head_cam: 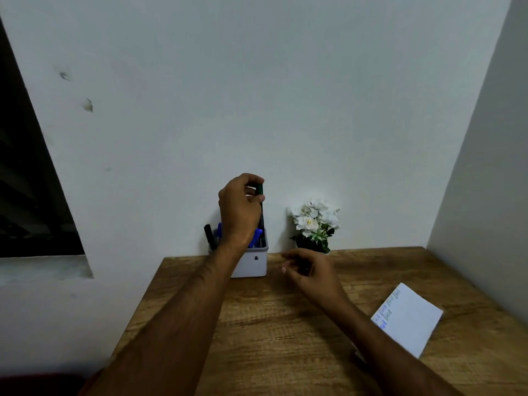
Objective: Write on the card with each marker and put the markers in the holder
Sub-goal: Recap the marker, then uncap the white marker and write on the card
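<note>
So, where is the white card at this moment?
In the head view the white card lies flat on the wooden table, at its right side, beside the right forearm and nearer the person than the flower pot.

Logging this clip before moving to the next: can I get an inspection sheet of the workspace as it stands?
Surface: wooden table against a white wall.
Job's things: white holder at the table's back edge with black and blue markers in it; green marker upright over the holder; card with writing, at right.
Clutter: white flower pot beside the holder.
Grippers: left hand pinches the green marker; right hand loosely curled, holding nothing.
Cables: nothing seen.
Surroundings: dark window opening at left.
</note>
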Motion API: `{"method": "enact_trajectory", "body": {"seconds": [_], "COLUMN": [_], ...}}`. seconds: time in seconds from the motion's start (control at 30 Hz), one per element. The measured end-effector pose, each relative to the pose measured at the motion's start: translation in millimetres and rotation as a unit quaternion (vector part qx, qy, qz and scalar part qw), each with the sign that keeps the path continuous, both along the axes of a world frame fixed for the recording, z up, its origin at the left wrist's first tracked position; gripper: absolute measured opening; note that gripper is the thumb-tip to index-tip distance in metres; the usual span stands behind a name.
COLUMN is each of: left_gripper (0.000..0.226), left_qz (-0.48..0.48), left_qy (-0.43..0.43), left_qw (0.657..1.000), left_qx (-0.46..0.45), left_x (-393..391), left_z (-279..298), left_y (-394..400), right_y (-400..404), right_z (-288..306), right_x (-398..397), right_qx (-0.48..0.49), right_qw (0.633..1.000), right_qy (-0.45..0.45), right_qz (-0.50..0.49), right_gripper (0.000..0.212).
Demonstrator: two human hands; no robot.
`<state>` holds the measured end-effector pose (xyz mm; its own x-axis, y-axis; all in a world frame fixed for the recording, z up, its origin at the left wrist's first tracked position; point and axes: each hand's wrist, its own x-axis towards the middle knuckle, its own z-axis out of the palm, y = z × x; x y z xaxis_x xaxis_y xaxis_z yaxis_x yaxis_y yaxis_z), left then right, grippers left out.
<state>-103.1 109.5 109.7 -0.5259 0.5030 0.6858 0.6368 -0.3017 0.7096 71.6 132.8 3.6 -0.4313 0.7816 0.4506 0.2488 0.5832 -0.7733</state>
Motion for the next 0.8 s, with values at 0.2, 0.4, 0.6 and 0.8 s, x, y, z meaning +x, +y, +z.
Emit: {"method": "enact_trajectory", "body": {"seconds": [0.2, 0.4, 0.6, 0.8], "left_gripper": [0.02, 0.018, 0.017, 0.016], "left_qz": [0.005, 0.021, 0.029, 0.026], "left_qy": [0.042, 0.039, 0.037, 0.027], "left_qw": [0.997, 0.995, 0.997, 0.997], "left_qx": [-0.069, -0.087, -0.069, -0.06], "left_x": [-4, -7, -7, 0], "left_z": [-25, -36, -40, -43], "left_y": [8, 7, 2, -20], "right_y": [4, 3, 0, -12], "right_z": [-3, -8, -11, -10], "right_x": [-3, -2, -1, 4], "right_qx": [-0.002, -0.009, -0.01, -0.025], "right_qw": [1.0, 1.0, 1.0, 1.0], "right_qy": [-0.007, -0.021, -0.017, -0.012], "right_qz": [0.002, 0.008, 0.002, 0.011], "right_gripper": [0.03, 0.03, 0.028, 0.03]}}
